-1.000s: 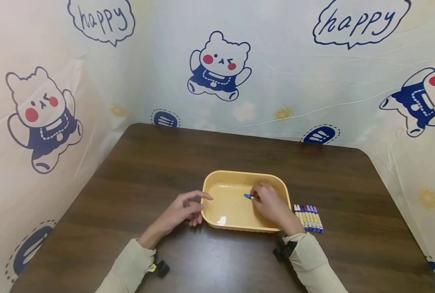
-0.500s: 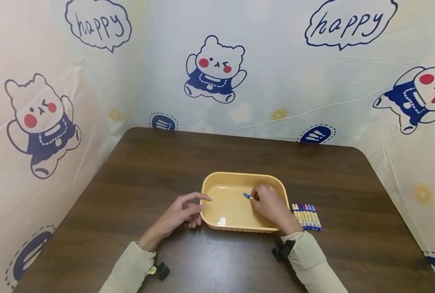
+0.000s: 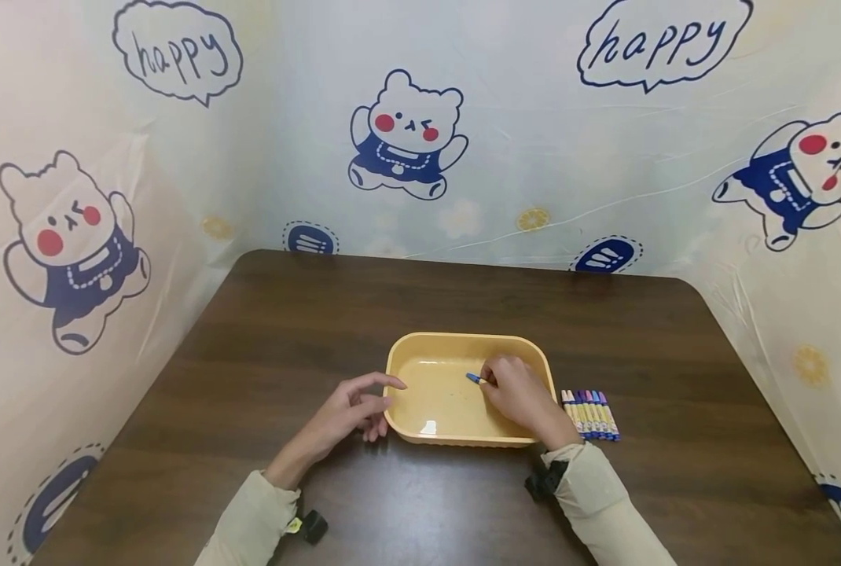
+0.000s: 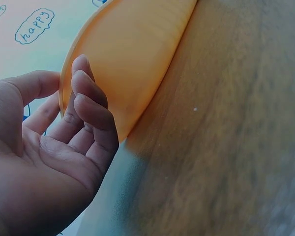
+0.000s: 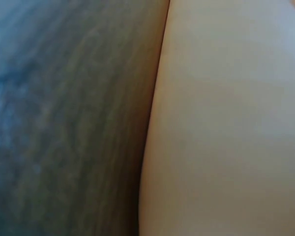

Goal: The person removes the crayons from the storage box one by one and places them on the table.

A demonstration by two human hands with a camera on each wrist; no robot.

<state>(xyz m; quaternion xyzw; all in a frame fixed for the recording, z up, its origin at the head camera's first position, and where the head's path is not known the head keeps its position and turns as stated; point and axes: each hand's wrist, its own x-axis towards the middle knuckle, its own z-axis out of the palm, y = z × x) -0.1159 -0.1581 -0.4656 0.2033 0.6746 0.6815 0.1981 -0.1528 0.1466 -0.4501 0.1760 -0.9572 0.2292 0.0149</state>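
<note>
A yellow plastic basin [image 3: 456,441] stands on the dark wooden table. My left hand [image 3: 339,415] holds its left rim, with the index finger reaching over the edge. Its other fingers curl by the outer wall, as the left wrist view shows the hand [image 4: 64,142] at the basin [image 4: 132,54]. Inside the basin, my right hand [image 3: 523,397] pinches a blue-tipped crayon [image 3: 473,378], most of it hidden by the fingers. The right wrist view has only the blurred basin wall [image 5: 226,123] beside the table.
Several crayons [image 3: 590,415] with yellow wrappers lie side by side in a row, just right of the basin. The wooden table [image 3: 286,314] is bordered by a printed cloth [image 3: 505,141] at the back and sides.
The head view has shifted slightly. Both hands keep their places at the basin, and the crayon in my right hand has barely moved.
</note>
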